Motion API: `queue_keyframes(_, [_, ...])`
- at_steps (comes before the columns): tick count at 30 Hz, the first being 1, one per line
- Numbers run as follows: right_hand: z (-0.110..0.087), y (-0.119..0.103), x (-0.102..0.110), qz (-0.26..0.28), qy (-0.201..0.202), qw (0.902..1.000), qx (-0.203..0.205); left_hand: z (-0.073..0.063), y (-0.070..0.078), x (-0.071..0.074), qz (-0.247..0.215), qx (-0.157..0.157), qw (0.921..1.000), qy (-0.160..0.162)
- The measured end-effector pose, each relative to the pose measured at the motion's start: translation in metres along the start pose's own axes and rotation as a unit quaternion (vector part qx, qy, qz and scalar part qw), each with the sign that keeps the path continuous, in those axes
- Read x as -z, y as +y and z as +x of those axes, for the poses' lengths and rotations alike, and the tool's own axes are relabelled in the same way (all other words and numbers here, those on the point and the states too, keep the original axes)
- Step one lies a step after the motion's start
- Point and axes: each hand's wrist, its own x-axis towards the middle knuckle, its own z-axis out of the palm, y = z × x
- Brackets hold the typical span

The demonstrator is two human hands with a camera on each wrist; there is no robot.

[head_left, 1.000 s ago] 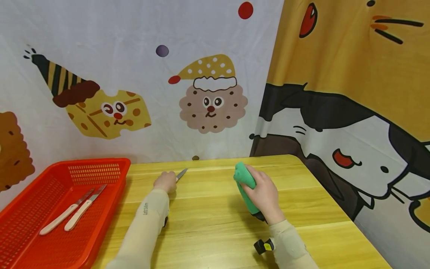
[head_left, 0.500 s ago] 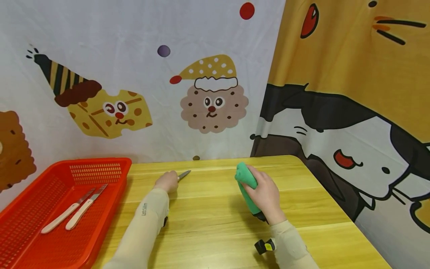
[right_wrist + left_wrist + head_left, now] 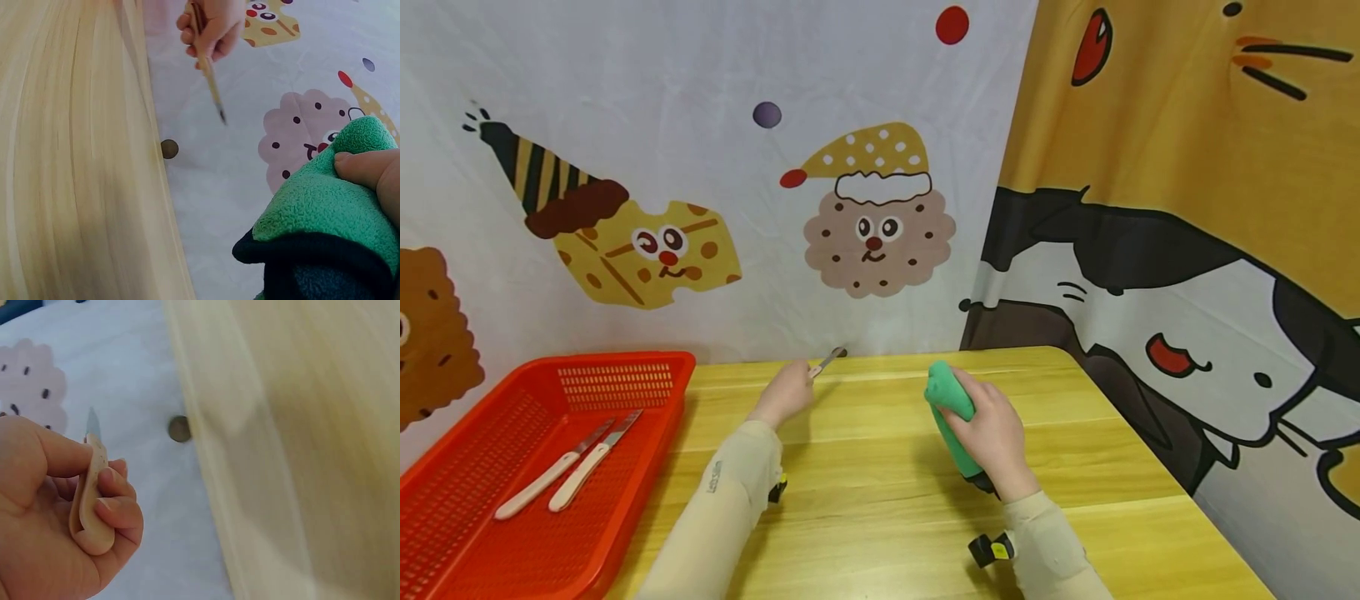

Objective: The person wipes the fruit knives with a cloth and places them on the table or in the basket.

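1. Near the far edge of the table (image 3: 865,467), left of its middle, our left hand (image 3: 786,392) held a knife (image 3: 97,534) by its pale handle, fingers and thumb curled round it, the blade pointing away from us and to the right.
2. Toward the table's far right corner, our right hand (image 3: 996,433) gripped a bunched green cloth (image 3: 319,206) with dark trim; whether its lower end touched the table, we could not tell.
3. Inside the red basket (image 3: 610,358), at the table's left end, two more knives (image 3: 576,482) lay side by side, their blades toward the basket's far right corner.
4. We judged the work partway along: two knives lay in the basket, while the third was raised in our grip, not yet laid down.
5. Cloth and held blade were well apart; what remained, as far as we could see, was that knife and the cloth, neither set down.
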Motion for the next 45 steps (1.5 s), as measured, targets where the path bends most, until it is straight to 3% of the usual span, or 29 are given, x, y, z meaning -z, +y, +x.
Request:
queue_keyframes(9, [0.002, -0.001, 0.003, 0.006, 0.011, 0.9999, 0.008, -0.009, 0.025, 0.003, -0.098, -0.040, 0.9939, 0.033])
queue_keyframes(14, [0.002, -0.004, 0.005, 0.012, 0.021, 0.9996, 0.016, -0.017, 0.039, 0.004, -0.147, -0.063, 0.9858, 0.051])
queue_keyframes(18, [0.003, -0.006, 0.006, 0.019, 0.028, 0.9991, 0.026, -0.025, 0.047, 0.008, -0.201, -0.077, 0.9758, 0.040])
queue_keyframes(21, [0.003, -0.008, 0.007, 0.024, 0.033, 0.9987, 0.031, -0.031, 0.051, 0.011, -0.251, -0.083, 0.9643, 0.021])
queue_keyframes(27, [0.003, -0.013, 0.010, 0.036, 0.049, 0.9971, 0.046, -0.043, 0.058, 0.016, -0.350, -0.098, 0.9310, -0.030])
queue_keyframes(33, [0.004, -0.023, 0.014, 0.049, 0.064, 0.9935, 0.080, -0.052, 0.061, 0.021, -0.376, -0.127, 0.9161, -0.059])
queue_keyframes(36, [0.005, -0.028, 0.016, 0.051, 0.069, 0.9917, 0.096, -0.055, 0.060, 0.022, -0.394, -0.142, 0.9043, -0.085])
queue_keyframes(41, [0.006, -0.038, 0.016, 0.053, 0.070, 0.9885, 0.123, -0.059, 0.058, 0.021, -0.432, -0.142, 0.8799, -0.137])
queue_keyframes(45, [0.008, -0.046, 0.013, 0.047, 0.067, 0.9855, 0.148, -0.062, 0.056, 0.016, -0.449, -0.143, 0.8663, -0.165])
